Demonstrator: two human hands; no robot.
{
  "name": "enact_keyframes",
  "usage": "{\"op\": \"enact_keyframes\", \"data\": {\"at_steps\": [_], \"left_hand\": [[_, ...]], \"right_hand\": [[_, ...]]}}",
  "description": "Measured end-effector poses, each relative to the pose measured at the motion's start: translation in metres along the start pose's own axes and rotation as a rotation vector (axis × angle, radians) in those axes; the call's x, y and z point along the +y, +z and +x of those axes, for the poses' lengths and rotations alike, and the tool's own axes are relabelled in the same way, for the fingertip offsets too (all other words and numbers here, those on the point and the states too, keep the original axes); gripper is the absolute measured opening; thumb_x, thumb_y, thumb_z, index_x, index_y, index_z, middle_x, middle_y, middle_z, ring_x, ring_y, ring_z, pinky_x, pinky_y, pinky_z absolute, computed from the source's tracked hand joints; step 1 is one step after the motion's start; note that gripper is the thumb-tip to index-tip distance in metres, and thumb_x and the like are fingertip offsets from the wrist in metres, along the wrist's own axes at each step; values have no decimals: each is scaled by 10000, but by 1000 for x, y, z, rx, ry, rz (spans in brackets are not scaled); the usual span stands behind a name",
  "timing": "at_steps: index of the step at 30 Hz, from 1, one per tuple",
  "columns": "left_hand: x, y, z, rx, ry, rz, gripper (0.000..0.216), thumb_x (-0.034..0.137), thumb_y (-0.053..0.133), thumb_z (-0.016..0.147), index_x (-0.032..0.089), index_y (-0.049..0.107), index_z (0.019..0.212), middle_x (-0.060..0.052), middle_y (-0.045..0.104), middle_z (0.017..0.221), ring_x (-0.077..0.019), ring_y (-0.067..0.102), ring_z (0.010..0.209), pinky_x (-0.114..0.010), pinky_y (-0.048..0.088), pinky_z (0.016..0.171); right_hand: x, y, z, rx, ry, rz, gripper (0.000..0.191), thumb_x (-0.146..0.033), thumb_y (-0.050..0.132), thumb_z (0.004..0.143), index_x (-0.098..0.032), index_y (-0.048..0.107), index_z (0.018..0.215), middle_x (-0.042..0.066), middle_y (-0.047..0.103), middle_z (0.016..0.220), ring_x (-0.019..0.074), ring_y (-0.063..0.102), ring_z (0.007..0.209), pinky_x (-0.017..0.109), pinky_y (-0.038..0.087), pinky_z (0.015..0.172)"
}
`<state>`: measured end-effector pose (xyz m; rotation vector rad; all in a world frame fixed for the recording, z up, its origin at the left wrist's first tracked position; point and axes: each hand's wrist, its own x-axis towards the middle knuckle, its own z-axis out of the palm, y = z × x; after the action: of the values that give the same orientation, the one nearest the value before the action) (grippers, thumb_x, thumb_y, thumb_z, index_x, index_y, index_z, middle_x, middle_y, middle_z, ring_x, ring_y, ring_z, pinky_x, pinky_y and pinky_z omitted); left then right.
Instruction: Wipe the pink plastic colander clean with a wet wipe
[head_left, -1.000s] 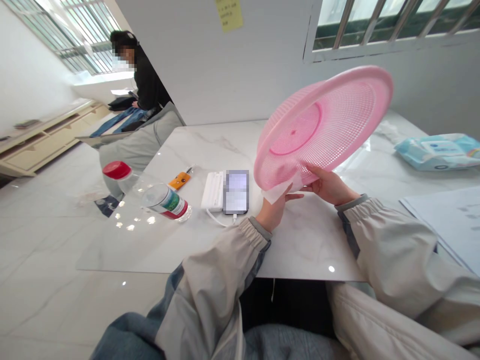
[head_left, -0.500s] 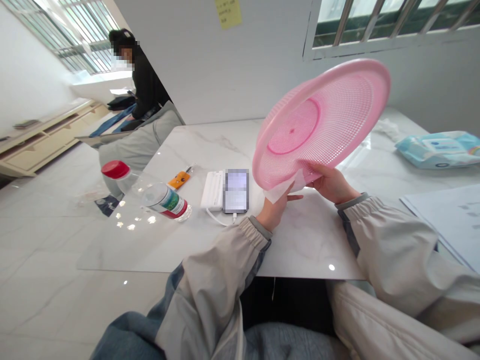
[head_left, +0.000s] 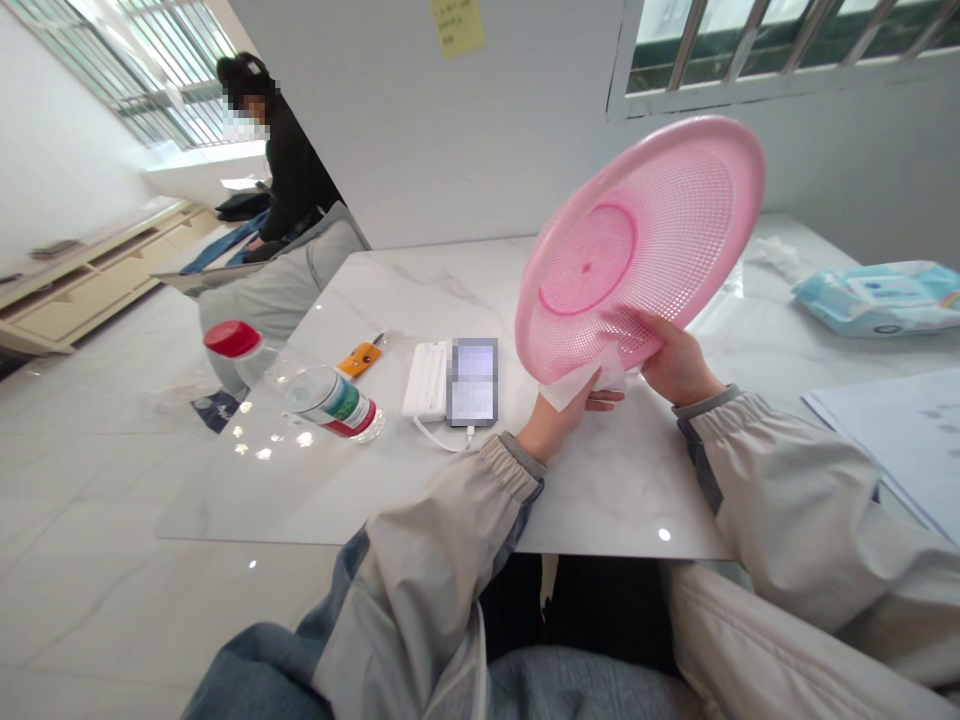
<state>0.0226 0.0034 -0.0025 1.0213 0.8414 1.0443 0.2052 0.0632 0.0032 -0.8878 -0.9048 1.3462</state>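
A round pink mesh basket is held up on a tilt above the table, its inside facing me. My right hand grips its lower right rim, with the thumb over the inner wall. At the lower rim, my left hand is closed on a white wipe pressed against the basket. Part of the wipe folds over the rim, and some left fingers are hidden behind it.
On the marble-patterned table are a red-capped bottle, an orange item, a white power bank cabled to a phone, a wipes pack and papers. A person sits at far left.
The basket has turned slightly and its upper right rim has shifted left. My left hand and the wipe have moved a little to the right along the lower rim.
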Motion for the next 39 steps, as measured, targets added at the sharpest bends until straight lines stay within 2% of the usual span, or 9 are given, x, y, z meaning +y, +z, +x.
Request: {"op": "enact_keyframes", "data": {"at_steps": [3, 8, 18, 22, 25, 29, 32, 36, 39], "left_hand": [[-1, 0, 1, -10, 6, 19, 612, 586, 726, 1035, 110, 714, 1420, -236, 802, 1317, -305, 838, 990, -446, 683, 905], [-4, 0, 4, -35, -20, 41, 616, 703, 720, 994, 126, 801, 1193, -205, 848, 1117, -327, 831, 980, -498, 684, 934], [-6, 2, 6, -11, -90, 59, 582, 685, 696, 1014, 122, 794, 1123, -202, 838, 967, -367, 833, 959, -580, 668, 991], [-1, 5, 10, 45, -43, 133, 680, 762, 720, 959, 146, 786, 1240, -163, 824, 925, -323, 807, 808, -536, 690, 858], [-1, 4, 10, 49, 31, 219, 670, 756, 687, 984, 167, 787, 1287, -137, 815, 902, -281, 772, 743, -475, 682, 773], [-9, -6, 6, 49, 172, 281, 542, 665, 682, 1027, 155, 809, 1162, -134, 803, 923, -306, 783, 903, -474, 667, 896], [-12, -15, 5, 65, 282, 368, 451, 616, 673, 1041, 196, 827, 1094, -129, 807, 1005, -320, 779, 1027, -509, 632, 1032], [-12, -23, 6, -14, 326, 447, 387, 564, 737, 992, 255, 847, 1197, -97, 817, 1143, -338, 732, 1214, -515, 563, 1162], [-13, -26, 8, -14, 314, 399, 438, 556, 797, 950, 288, 835, 1295, -87, 817, 1216, -346, 700, 1296, -502, 542, 1189]], "right_hand": [[0, 0, 0, -10, 6, 1, 316, -495, 828, 911, -277, 849, 1139, 68, 851, 1273, 362, 795, 1252, 607, 523, 1271], [-2, 1, -1, -17, -14, -11, 353, -530, 857, 890, -275, 834, 1133, 97, 842, 1288, 387, 781, 1277, 625, 535, 1247], [-2, 4, -1, -18, -43, 16, 304, -501, 861, 880, -281, 848, 1090, 66, 857, 1233, 367, 770, 1296, 620, 548, 1249], [-2, 3, -1, -19, -27, 21, 336, -515, 876, 860, -278, 848, 1097, 65, 856, 1236, 365, 785, 1257, 619, 552, 1247], [-1, 3, -2, -16, -4, 10, 355, -520, 865, 873, -275, 837, 1129, 80, 850, 1260, 371, 795, 1232, 637, 552, 1237], [1, 2, 0, 15, -44, 34, 297, -437, 871, 864, -289, 825, 1117, 51, 857, 1219, 343, 770, 1295, 585, 551, 1252], [-1, -3, 5, 88, -128, 46, 211, -374, 843, 870, -315, 813, 1071, 10, 853, 1177, 327, 791, 1238, 594, 573, 1222], [-6, -12, 12, 258, -250, 68, 101, -319, 811, 870, -300, 793, 968, 9, 838, 1157, 305, 787, 1223, 546, 590, 1198], [-8, -16, 16, 284, -214, 69, 130, -348, 779, 902, -315, 789, 1027, 12, 835, 1186, 295, 771, 1259, 542, 598, 1174]]}}
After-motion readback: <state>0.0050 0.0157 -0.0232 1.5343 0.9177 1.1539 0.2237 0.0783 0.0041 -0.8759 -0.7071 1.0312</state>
